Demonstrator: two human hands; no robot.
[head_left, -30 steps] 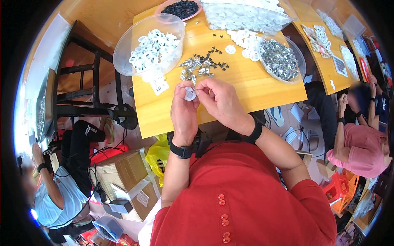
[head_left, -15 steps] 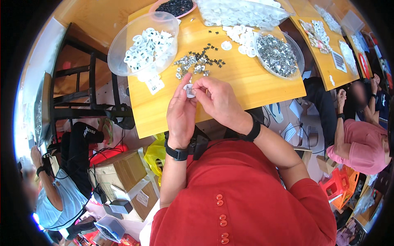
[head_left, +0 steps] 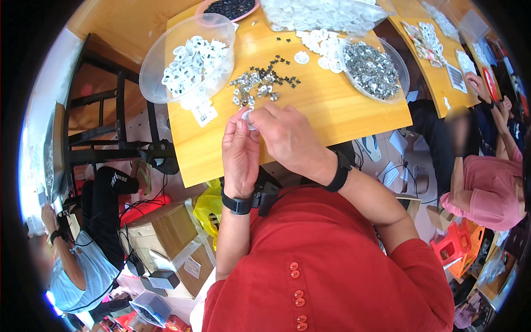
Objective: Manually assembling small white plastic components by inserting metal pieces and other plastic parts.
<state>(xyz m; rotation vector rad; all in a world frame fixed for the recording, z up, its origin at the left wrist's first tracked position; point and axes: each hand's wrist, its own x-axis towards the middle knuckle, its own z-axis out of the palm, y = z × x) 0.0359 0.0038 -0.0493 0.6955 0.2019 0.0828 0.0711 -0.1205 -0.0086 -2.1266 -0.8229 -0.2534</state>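
Disc [head_left: 249, 119], white, sits just above centre in the head view, pinched by the left hand [head_left: 241, 157]; the right hand [head_left: 291, 137] bends over it, fingertips hidden, its grip impossible to tell. Metal parts [head_left: 265, 89] lie above.

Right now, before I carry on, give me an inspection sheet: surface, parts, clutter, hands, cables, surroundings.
Surface: yellow wooden table, loose parts on it.
Job's things: white round part in hand; metal pieces and black cross-shaped pieces scattered just beyond.
Clutter: loose white discs near the right tub; printed label by the left tub.
Hands: left hand grips the white round part; right hand is over it, fingertips hidden.
Cables: dark cables beside the cardboard box, off the table.
Surroundings: black frame at left; person in light blue at left, person in pink at right.
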